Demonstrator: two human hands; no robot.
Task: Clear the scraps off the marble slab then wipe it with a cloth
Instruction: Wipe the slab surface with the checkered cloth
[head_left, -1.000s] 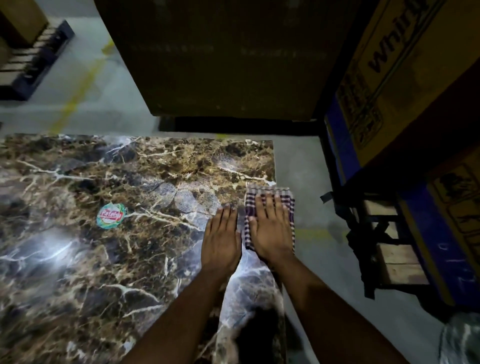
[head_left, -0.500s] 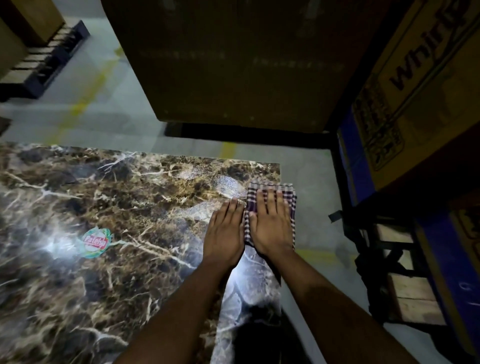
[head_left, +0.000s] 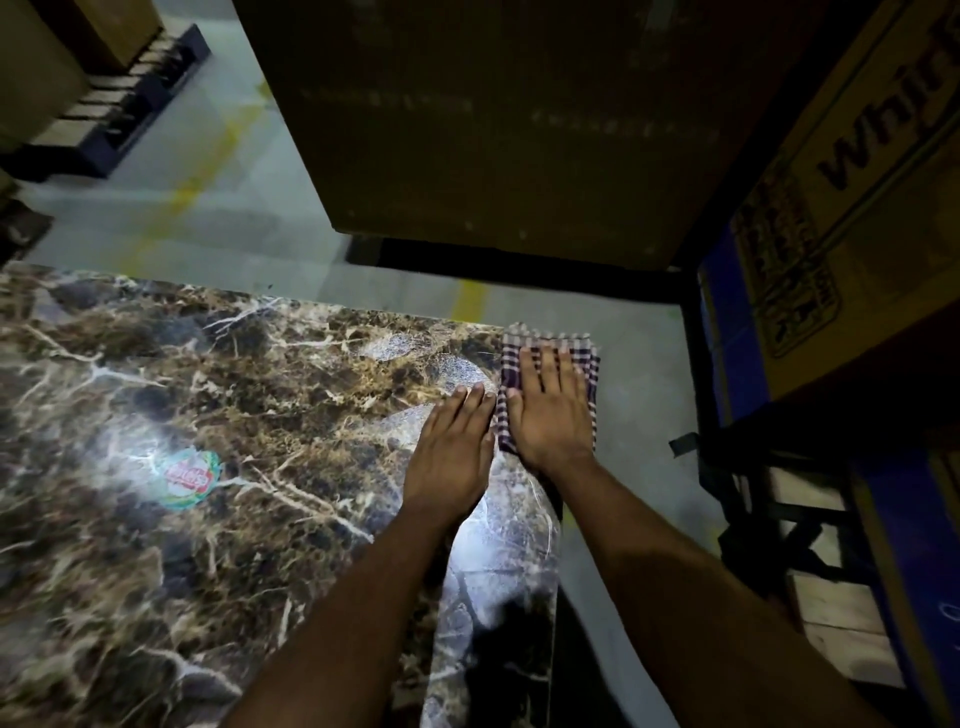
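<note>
Both flat hands are sliding up-frame; your right hand (head_left: 550, 415) is pressing the cloth (head_left: 584, 358) half off the slab (head_left: 260, 395) corner, risking dropping it; left hand (head_left: 452, 452) is resting empty.

Left hand (head_left: 453, 451) flat, right hand (head_left: 549, 410) flat, side by side, arms extended

A folded checked cloth (head_left: 584, 358) lies flat at the brown-veined marble slab's (head_left: 234, 395) far right corner.
</note>
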